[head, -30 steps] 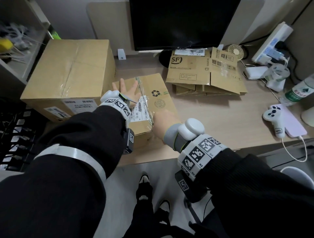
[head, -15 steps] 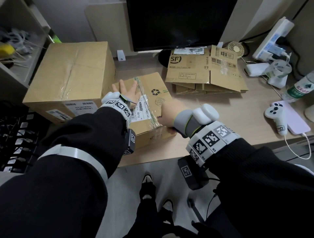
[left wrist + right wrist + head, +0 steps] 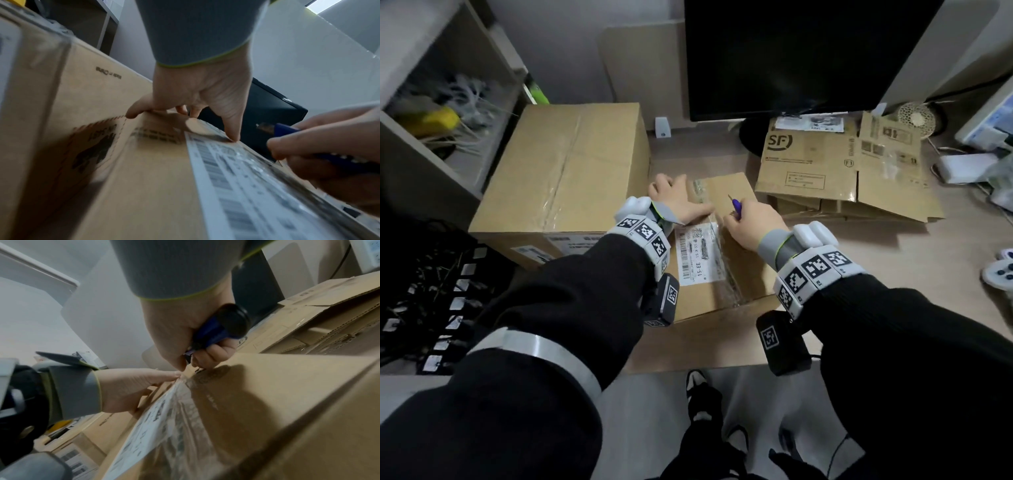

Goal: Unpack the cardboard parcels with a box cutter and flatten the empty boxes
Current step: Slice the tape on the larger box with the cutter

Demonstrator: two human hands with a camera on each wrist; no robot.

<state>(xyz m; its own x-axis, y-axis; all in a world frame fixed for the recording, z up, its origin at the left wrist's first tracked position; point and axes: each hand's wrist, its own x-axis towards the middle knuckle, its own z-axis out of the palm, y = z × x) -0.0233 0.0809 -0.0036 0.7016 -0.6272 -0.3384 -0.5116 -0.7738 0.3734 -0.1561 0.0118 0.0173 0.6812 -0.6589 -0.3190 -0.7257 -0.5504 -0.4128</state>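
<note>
— What are the fingers doing?

— The right hand has its fingers curled tight round a blue box cutter; its working end is down at the clear tape on top of the small parcel. The tip itself is too blurred to say whether it has entered the tape.

— And the other one?

— The left hand lies flat on the parcel's lid, fingers straight and spread, thumb stretched toward the cutter and nearly touching the right hand. The fingertips press at the edge of the white shipping label.

— Where does that parcel sit?

— At the front edge of the desk, left of the middle, one corner over the edge. Touching its left side stands a large taped box, at the desk's left edge.

— Anything farther out?

— A stack of flattened boxes lies toward the back right, just in front of the dark monitor. A white game controller lies at the right edge.
</note>
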